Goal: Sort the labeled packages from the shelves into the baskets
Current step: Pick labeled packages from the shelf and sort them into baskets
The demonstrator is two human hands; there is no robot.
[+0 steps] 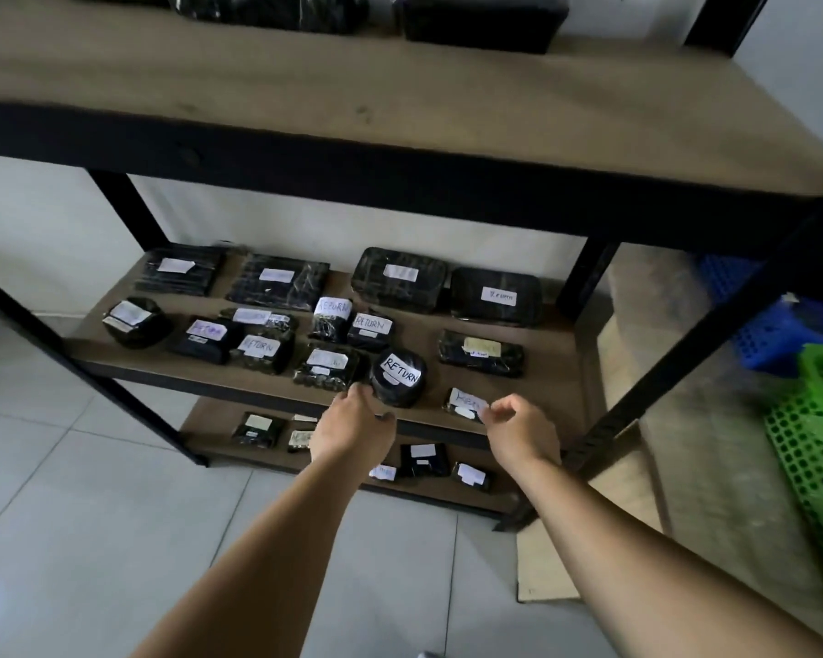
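Several black wrapped packages with white labels lie on the middle shelf. A round package marked RETURN stands near the shelf's front edge. My left hand reaches to its left side, fingertips at or just short of it, fingers loosely curled and holding nothing. A small flat labeled package lies at the front right. My right hand hovers just in front of it, thumb and fingers curved and apart, with nothing in them. More labeled packages sit on the bottom shelf, partly hidden by my arms.
The top shelf board juts out overhead with black packages at its back. A green basket and a blue basket stand on the floor to the right, behind the black upright. Grey tiled floor lies on the left.
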